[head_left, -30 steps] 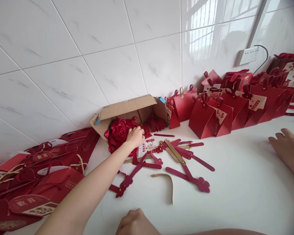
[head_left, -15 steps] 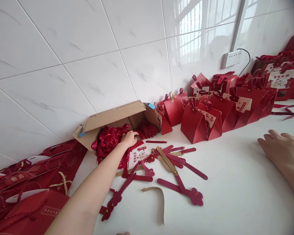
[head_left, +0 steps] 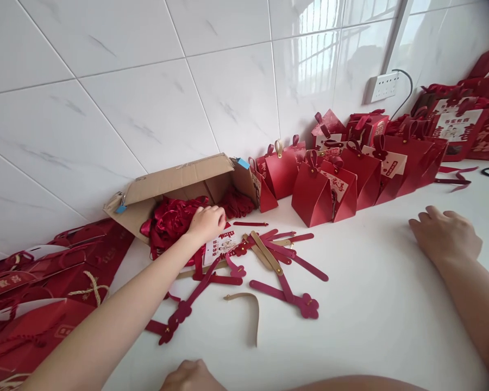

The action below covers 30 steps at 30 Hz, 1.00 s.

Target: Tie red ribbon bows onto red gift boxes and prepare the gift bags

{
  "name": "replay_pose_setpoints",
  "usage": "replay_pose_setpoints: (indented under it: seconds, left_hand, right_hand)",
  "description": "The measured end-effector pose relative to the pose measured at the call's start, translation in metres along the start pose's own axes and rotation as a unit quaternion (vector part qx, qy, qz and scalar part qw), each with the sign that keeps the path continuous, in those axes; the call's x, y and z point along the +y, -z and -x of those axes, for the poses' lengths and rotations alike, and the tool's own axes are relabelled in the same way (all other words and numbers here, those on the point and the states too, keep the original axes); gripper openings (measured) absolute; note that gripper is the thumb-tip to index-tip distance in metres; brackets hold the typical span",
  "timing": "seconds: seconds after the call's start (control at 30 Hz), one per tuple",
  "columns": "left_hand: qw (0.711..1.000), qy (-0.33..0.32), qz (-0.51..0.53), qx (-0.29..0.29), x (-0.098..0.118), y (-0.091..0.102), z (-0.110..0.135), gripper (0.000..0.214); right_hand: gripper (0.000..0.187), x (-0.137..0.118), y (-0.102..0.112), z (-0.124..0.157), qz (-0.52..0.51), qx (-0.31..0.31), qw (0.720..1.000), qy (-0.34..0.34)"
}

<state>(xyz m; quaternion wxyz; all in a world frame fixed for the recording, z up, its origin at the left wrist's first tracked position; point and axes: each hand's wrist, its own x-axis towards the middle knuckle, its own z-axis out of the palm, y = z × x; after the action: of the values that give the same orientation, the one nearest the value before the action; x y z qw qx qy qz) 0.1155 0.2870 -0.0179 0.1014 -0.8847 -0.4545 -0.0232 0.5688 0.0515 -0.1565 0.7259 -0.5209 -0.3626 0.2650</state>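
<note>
My left hand (head_left: 208, 222) is at the open front of a cardboard box (head_left: 175, 179), just over red satin ribbons (head_left: 171, 220). Its fingers are curled closed; anything inside them is hidden. Close below are a printed white card (head_left: 218, 248) and dark red straps (head_left: 214, 279) with flower ends. My right hand (head_left: 446, 236) rests on the white table at the right, knuckles up and fingers bent under, away from the straps. Whatever may be beneath those fingers cannot be seen. Another closed hand (head_left: 193, 377) shows at the bottom edge; whose it is I cannot tell.
Red gift boxes (head_left: 326, 190) with looped handles line the tiled wall. More boxes (head_left: 452, 127) are stacked at the far right beside a power socket (head_left: 383, 87). Red bags (head_left: 57, 282) lie at the left. Several straps and a curved beige strap (head_left: 250, 309) cover the middle.
My left hand has risen slightly out of the box, its fingers more curled. My right hand's fingers are more bent. The hand at the bottom edge shows more. The view has shifted slightly.
</note>
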Motion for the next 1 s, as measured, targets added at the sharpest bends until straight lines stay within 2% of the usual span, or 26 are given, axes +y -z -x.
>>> replay_pose_setpoints:
  seconds: [0.1,0.2,0.27,0.33,0.37,0.43,0.47,0.5,0.53,0.57,0.6,0.67,0.73,0.8,0.87,0.93,1.0]
  left_hand:
    - [0.998,-0.03,0.031,-0.042,0.018,0.012,0.03,0.032]
    - [0.994,-0.022,0.066,-0.082,0.028,0.018,0.053,0.035]
    - [0.993,-0.005,0.086,-0.081,0.028,0.022,0.062,0.033]
    - [0.993,0.02,0.1,-0.055,0.022,0.028,0.072,0.033]
    - [0.993,0.035,0.11,-0.04,0.016,0.032,0.078,0.033]
    - [0.987,0.074,0.143,-0.03,-0.001,0.041,0.098,0.035]
    - [0.982,0.092,0.163,-0.038,-0.012,0.045,0.111,0.034]
    - [0.976,0.111,0.179,-0.051,-0.023,0.047,0.126,0.032]
    - [0.972,0.126,0.189,-0.062,-0.035,0.048,0.143,0.028]
    - [0.971,0.132,0.187,-0.071,-0.046,0.048,0.161,0.024]
    - [0.973,0.128,0.178,-0.073,-0.057,0.046,0.179,0.023]
    - [0.98,0.091,0.167,-0.064,-0.072,0.037,0.213,0.034]
    - [0.983,0.057,0.165,-0.056,-0.081,0.023,0.24,0.04]
    - [0.985,0.05,0.16,-0.048,-0.081,0.009,0.26,0.038]
    - [0.987,0.048,0.152,-0.032,-0.077,-0.002,0.272,0.038]
    - [0.99,0.039,0.139,-0.008,-0.071,-0.01,0.279,0.039]
    - [0.993,0.029,0.117,0.019,-0.065,-0.015,0.284,0.036]
  right_hand:
    - [0.027,0.017,0.015,-0.006,-0.13,-0.1,0.984,-0.073]
    - [0.028,0.026,0.026,-0.011,-0.218,-0.259,0.935,-0.101]
    - [0.032,0.019,0.024,-0.012,-0.242,-0.32,0.91,-0.101]
    - [0.035,-0.002,0.009,-0.006,-0.237,-0.335,0.91,-0.064]
    - [0.037,-0.016,-0.006,0.0,-0.215,-0.345,0.913,-0.039]
    - [0.037,-0.044,-0.049,0.021,-0.161,-0.379,0.911,0.022]
    - [0.031,-0.056,-0.076,0.036,-0.087,-0.42,0.903,0.01]
    - [0.022,-0.066,-0.107,0.054,-0.038,-0.406,0.913,0.011]
    - [0.027,-0.073,-0.14,0.076,-0.021,-0.413,0.91,0.01]
    - [0.038,-0.076,-0.173,0.099,-0.012,-0.426,0.905,0.011]
    - [0.04,-0.077,-0.205,0.124,-0.001,-0.439,0.898,0.017]
    - [0.024,-0.075,-0.263,0.174,0.022,-0.455,0.89,0.03]
    - [0.026,-0.071,-0.309,0.216,0.046,-0.468,0.881,0.05]
    - [0.016,-0.07,-0.338,0.242,0.078,-0.471,0.875,0.075]
    - [0.022,-0.073,-0.351,0.246,0.183,-0.432,0.87,0.151]
    - [0.035,-0.078,-0.35,0.23,0.326,-0.362,0.847,0.211]
    - [0.049,-0.083,-0.34,0.206,0.43,-0.305,0.825,0.203]
